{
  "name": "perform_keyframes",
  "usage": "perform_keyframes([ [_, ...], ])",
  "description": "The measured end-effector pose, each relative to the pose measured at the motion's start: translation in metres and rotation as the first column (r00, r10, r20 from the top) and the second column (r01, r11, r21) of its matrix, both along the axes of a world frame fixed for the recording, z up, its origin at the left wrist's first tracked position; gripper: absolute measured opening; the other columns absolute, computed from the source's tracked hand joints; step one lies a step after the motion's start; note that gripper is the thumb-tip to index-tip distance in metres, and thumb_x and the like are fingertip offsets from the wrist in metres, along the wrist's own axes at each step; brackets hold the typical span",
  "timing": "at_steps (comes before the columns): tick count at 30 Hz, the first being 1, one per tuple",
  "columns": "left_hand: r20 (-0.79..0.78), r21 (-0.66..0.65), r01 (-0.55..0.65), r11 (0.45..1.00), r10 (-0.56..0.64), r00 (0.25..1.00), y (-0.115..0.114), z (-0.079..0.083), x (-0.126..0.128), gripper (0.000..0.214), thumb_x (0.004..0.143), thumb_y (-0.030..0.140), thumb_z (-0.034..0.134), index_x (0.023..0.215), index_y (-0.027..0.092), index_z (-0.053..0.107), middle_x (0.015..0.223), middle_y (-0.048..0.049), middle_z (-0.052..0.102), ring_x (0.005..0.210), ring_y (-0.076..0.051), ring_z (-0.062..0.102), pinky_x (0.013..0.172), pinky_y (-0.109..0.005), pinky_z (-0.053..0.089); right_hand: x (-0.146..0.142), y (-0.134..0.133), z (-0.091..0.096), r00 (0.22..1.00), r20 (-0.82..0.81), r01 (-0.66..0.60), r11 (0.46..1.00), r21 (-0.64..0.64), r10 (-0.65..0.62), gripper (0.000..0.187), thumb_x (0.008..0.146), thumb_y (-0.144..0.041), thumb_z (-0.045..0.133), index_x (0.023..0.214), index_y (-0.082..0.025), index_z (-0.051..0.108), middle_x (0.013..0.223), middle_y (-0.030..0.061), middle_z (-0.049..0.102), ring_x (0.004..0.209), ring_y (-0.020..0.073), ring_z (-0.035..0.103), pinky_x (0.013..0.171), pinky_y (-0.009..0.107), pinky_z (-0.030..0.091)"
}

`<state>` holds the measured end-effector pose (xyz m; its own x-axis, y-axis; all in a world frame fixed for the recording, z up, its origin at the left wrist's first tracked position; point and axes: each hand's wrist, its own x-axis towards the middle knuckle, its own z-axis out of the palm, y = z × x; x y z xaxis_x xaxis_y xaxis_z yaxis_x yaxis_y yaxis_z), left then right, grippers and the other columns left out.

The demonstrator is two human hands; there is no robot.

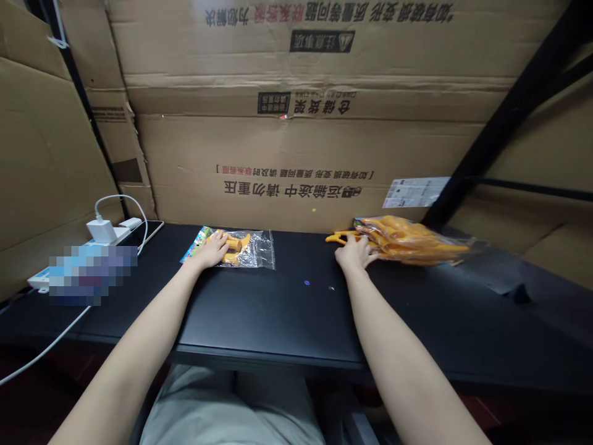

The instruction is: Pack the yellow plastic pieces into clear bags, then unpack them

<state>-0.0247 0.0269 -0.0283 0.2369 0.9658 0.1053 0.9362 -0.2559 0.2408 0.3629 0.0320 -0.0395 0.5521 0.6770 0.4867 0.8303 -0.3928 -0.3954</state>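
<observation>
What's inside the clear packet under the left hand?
Orange pieces show inside the clear packet, with a colourful printed strip at its left end. The left hand covers part of it, so what lies beneath cannot be seen.

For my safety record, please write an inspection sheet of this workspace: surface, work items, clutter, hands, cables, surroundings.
Surface: black tabletop, small blue spot near middle.
Work items: small clear packet with orange contents, left; larger bag with orange contents, right.
Clutter: pixelated item and white charger at left.
Hands: left hand on small clear packet; right hand at larger bag's left end, grip unclear.
Cables: white cables, one looping beside charger.
Surroundings: printed cardboard behind, black post at right.
</observation>
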Motion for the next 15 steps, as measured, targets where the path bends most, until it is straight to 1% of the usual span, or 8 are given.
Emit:
perform_keyframes([
  [3,-0.001,-0.013,-0.01,1.0,0.01,1.0,0.0,-0.001,0.0,0.061,0.092,0.043,0.019,0.146,0.017,0.028,0.156,-0.0071,0.014,0.144,-0.019,0.008,0.115,-0.039,0.01,-0.003,0.001,0.002,0.995,0.075,-0.062,0.998,-0.029,0.064,0.038,0.077,-0.011,0.042,0.111,-0.013,0.059,0.115,0.0173,0.049,0.106,0.0295,0.045,0.091,0.049,0.027],
  [6,0.01,-0.012,-0.002,1.0,0.003,1.0,0.001,-0.001,-0.001,0.059,0.092,0.044,0.019,0.146,0.02,0.028,0.156,-0.0059,0.015,0.144,-0.019,0.009,0.115,-0.041,0.012,-0.009,0.0,0.009,0.974,0.143,-0.179,0.984,0.005,0.176,0.038,0.078,-0.013,0.041,0.112,-0.012,0.058,0.113,0.0175,0.049,0.103,0.0286,0.046,0.089,0.045,0.029],
  [8,0.014,0.001,0.013,1.0,-0.013,1.0,0.003,-0.002,-0.001,0.059,0.092,0.043,0.019,0.145,0.02,0.029,0.155,-0.0069,0.017,0.144,-0.02,0.011,0.115,-0.042,0.012,-0.018,-0.001,0.016,0.948,0.186,-0.271,0.962,0.036,0.259,0.038,0.078,-0.015,0.043,0.113,-0.01,0.057,0.114,0.0187,0.048,0.102,0.0289,0.046,0.088,0.043,0.031],
  [12,0.02,0.006,0.019,1.0,-0.019,1.0,0.004,-0.004,-0.002,0.06,0.092,0.043,0.019,0.145,0.017,0.029,0.155,-0.0093,0.016,0.144,-0.021,0.01,0.115,-0.044,0.013,-0.055,-0.005,0.031,0.865,0.253,-0.458,0.888,0.047,0.433,0.034,0.078,-0.018,0.046,0.109,-0.01,0.056,0.111,0.0196,0.049,0.098,0.0295,0.048,0.085,0.041,0.034],
  [15,0.038,0.023,0.024,0.999,-0.025,0.999,0.005,-0.005,-0.002,0.061,0.091,0.044,0.02,0.145,0.018,0.029,0.155,-0.0092,0.017,0.144,-0.021,0.01,0.115,-0.043,0.012,-0.09,-0.015,0.04,0.768,0.291,-0.591,0.806,-0.018,0.57,0.028,0.078,-0.015,0.046,0.104,-0.012,0.057,0.108,0.0192,0.05,0.095,0.0291,0.048,0.083,0.041,0.035],
])
